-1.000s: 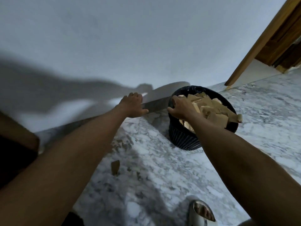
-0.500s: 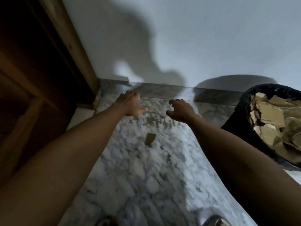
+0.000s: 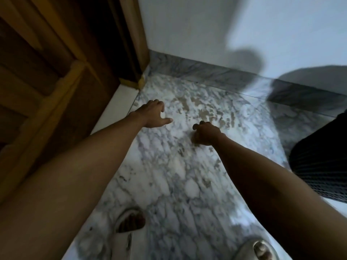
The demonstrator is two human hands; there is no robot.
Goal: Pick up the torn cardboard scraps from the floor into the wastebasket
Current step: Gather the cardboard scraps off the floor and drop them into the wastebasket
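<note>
- The torn cardboard scrap is sitting out of sight under the right hand [image 3: 206, 133], low over the marble floor [image 3: 169, 175]; a sliver of brown is peeking at the hand's near edge, too blurred to be sure.
- The right hand is curling into a clenched shape, knuckles up, fingertips tucked down toward the floor; whether it is actually pinching the scrap I cannot tell.
- The left hand [image 3: 153, 114] is hovering just beside it, released, thumb sticking out toward the right hand, holding nothing.
- The wastebasket [image 3: 319, 156] is standing at the right edge of view, dark and ribbed, well apart from both hands, with bare floor lying between.
- A wooden door [image 3: 47, 91] and its frame are closing off the left side, right next to the left forearm.
- The wall [image 3: 206, 34] and marble skirting are boxing in the far side, just past the hands.
- Two sandalled feet [image 3: 129, 224] are planting themselves at the near edge.
</note>
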